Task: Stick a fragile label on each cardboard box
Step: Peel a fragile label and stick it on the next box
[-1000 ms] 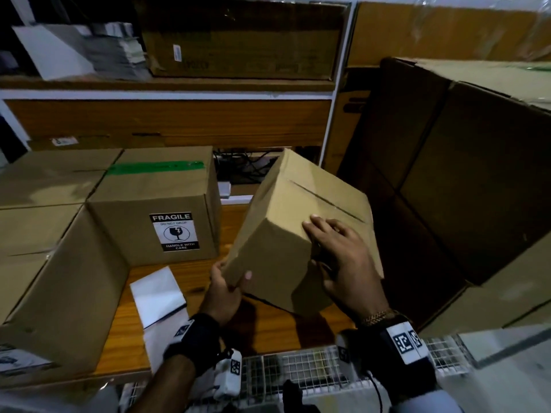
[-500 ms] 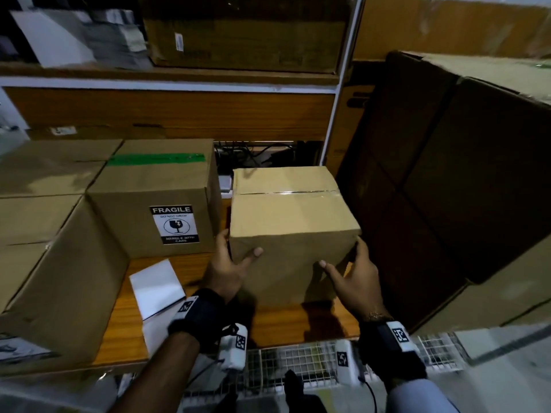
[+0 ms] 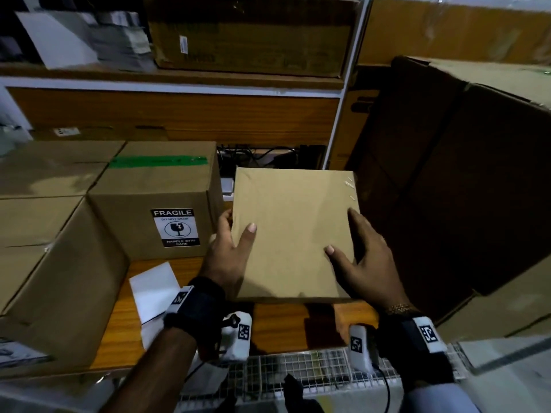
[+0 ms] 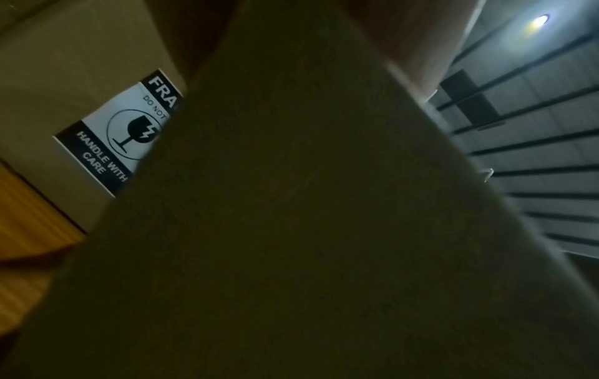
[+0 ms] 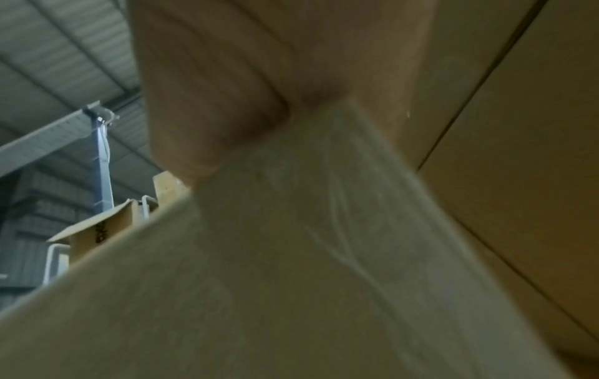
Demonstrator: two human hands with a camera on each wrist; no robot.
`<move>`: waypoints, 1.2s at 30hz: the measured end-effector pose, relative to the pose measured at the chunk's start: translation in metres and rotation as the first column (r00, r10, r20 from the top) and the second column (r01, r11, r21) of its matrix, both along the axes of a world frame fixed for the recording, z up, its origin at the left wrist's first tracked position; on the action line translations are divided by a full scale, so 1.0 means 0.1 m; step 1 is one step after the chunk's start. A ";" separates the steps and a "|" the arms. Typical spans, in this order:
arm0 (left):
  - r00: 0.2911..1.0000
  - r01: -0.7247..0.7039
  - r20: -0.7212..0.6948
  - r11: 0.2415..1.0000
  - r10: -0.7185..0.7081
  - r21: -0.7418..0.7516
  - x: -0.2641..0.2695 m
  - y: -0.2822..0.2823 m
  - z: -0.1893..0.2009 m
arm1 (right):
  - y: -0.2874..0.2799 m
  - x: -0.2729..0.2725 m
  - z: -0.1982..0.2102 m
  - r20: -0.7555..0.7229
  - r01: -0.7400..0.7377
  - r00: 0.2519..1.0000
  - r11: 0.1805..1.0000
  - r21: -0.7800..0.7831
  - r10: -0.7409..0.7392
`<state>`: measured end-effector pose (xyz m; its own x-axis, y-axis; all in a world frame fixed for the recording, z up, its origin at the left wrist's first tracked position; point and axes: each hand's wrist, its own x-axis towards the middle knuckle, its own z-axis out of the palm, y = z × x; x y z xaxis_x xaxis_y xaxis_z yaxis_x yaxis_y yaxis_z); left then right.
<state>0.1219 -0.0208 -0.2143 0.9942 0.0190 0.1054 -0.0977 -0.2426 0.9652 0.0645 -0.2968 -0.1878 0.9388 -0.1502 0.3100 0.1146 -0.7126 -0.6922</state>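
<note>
Squarely between left hand (image 3: 228, 257) and right hand (image 3: 365, 263), plain cardboard box (image 3: 293, 234), fingers clasping its sides.

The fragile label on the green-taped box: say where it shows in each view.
Head: fragile label left of centre, beside the left hand.
Left wrist: at the left, partly hidden by the held box.
Right wrist: not in it.
Shared landmark: the held box.

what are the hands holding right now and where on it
Both hold the plain cardboard box by its opposite side edges: left hand on the left edge, right hand on the right, thumbs on the facing panel.
</note>
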 end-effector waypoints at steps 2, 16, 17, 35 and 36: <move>1.000 -0.005 -0.020 1.000 0.005 -0.027 0.05 -0.01 0.01 | -0.03 0.07 0.02 -0.046 -0.026 0.999 1.000 -0.001 0.026; 0.969 -0.067 -0.231 0.993 0.087 0.096 -0.02 0.74 -0.61 | -0.02 0.39 -0.23 0.045 0.128 0.991 0.992 -0.016 -0.128; 0.955 -0.140 -0.239 0.977 0.176 0.158 -0.05 0.89 -0.78 | -0.04 0.39 -0.24 0.040 0.123 0.992 0.992 -0.016 -0.122; 0.764 -0.100 -0.318 0.590 0.562 0.801 -0.53 1.50 -1.70 | 1.06 0.09 -0.06 0.122 -0.082 0.983 0.922 -0.377 0.137; 0.776 -0.093 -0.305 0.578 0.553 0.811 -0.54 1.50 -1.71 | 1.13 0.08 -0.10 0.093 -0.100 0.985 0.911 -0.399 0.149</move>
